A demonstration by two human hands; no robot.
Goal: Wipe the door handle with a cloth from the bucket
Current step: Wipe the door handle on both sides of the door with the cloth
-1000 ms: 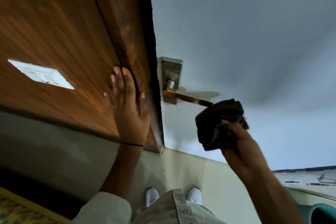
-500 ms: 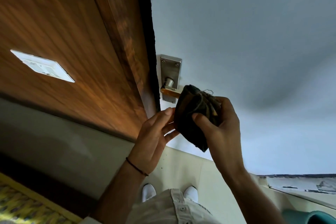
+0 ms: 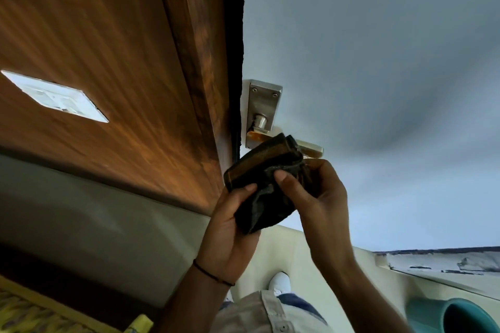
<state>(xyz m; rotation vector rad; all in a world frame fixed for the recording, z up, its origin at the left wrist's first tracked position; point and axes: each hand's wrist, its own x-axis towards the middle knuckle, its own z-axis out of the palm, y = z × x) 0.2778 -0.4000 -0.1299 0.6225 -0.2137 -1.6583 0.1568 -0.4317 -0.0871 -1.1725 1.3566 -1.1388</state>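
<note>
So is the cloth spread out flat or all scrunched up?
Scrunched up. The cloth is bunched in folds between the left hand and right hand.

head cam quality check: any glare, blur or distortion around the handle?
Head view: strong wide-angle warp, with the wooden door frame leaning and the floor curving. The door handle is sharp, with no glare and only a warm orange reflection on the lever. The dark cloth is underexposed, so its folds are hard to read. A soft shadow falls on the pale door. Both hands show little motion blur.
</note>
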